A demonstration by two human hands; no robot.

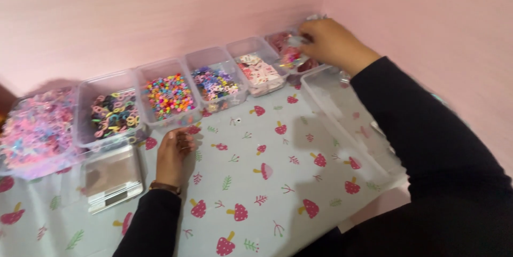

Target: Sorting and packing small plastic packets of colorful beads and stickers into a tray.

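Note:
My right hand (329,42) reaches to the far right end of a row of clear plastic boxes and grips a small clear packet (291,54) over the last box (282,40), which holds pink and red pieces. My left hand (173,153) rests on the mushroom-print tablecloth (267,182), fingers curled loosely, just in front of the box of bright mixed beads (169,95). Whether it holds anything small is hidden. Both arms wear black sleeves, and a brown band sits on the left wrist.
Other boxes in the row hold pink bits (35,129), coloured rings (113,113), dark mixed charms (215,83) and pink-white pieces (259,72). A small silver scale (112,179) lies at left. An empty clear tray (347,118) lies under my right arm. Pink walls meet behind.

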